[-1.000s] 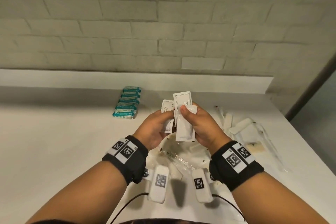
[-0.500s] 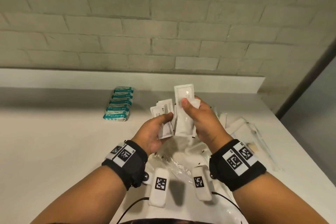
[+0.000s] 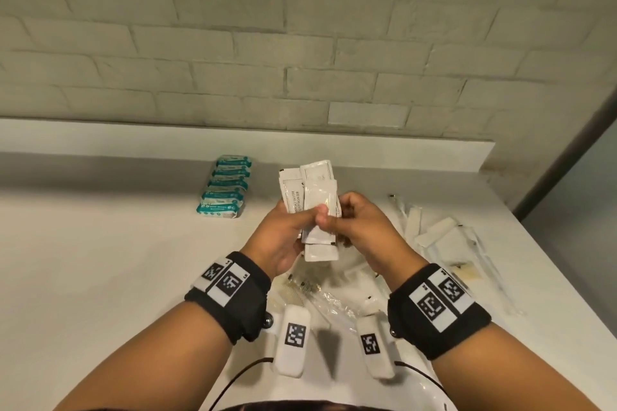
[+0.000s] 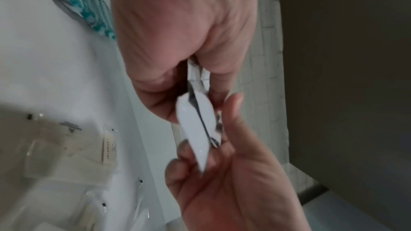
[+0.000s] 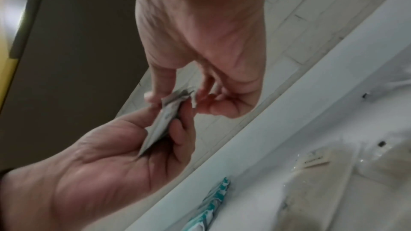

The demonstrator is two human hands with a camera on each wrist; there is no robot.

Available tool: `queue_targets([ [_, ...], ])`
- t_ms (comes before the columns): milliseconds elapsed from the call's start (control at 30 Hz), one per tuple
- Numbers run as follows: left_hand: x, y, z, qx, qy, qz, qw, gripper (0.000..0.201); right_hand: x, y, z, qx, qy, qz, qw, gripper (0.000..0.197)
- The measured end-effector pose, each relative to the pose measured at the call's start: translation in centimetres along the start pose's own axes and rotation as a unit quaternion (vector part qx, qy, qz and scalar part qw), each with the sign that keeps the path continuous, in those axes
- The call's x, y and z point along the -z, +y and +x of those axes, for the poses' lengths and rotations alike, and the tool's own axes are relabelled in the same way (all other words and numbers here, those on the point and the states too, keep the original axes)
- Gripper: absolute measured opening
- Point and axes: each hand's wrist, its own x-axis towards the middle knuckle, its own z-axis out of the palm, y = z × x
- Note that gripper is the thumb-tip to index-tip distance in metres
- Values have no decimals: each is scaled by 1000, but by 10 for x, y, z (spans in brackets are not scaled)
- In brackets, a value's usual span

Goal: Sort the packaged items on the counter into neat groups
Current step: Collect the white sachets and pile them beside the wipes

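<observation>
Head view: left hand (image 3: 283,237) and right hand (image 3: 357,230) both pinch white sachets (image 3: 317,207) above counter (image 3: 100,260)

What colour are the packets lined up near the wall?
Teal and white packets, clearest in the head view.

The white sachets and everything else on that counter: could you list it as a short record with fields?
held: white sachets, fanned, above the counter
left hand: grips the sachets
right hand: pinches the sachets
sorted: teal packets in a row near the back ledge
unsorted: long white wrappers at right, clear wrappers below the hands
</observation>
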Motion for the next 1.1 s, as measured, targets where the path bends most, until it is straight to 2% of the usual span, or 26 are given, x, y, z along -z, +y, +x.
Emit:
queue_targets([
  [133,3,1,-4,23,0,-33,999,48,5,0,-1,36,32,-2,999,18],
  [233,2,0,-6,21,-12,-40,999,51,12,-10,2,40,39,24,998,16],
  [333,2,1,-6,15,-7,-38,999,52,16,-13,2,32,-8,-20,999,19],
  [433,-1,3,-5,9,11,-38,999,50,16,-15,-2,8,-78,7,997,26],
  [500,-1,3,-3,-3,37,-41,998,42,19,-16,-4,-4,-92,10,996,31],
  [533,0,3,-3,-8,48,-45,998,37,22,-16,-3,9,-66,-6,998,29],
  [600,5,5,-1,-5,61,-40,997,33,30,-15,2,79,43,-21,996,23],
  [667,6,7,-2,15,52,-24,998,33,34,-17,7,156,103,38,982,39],
  [700,5,7,-3,23,37,-17,999,34,33,-18,7,183,100,54,977,44],
  [767,0,6,-5,26,2,-14,1000,37,26,-16,5,226,79,16,971,33],
  [900,-7,5,-8,15,-51,-9,999,44,21,0,6,252,87,-64,962,32],
  [1000,-2,4,-8,5,-49,46,998,46,24,6,4,244,79,-89,962,30],
  [1100,2,4,-7,-5,-31,101,994,44,28,-5,1,222,113,-125,961,28],
])
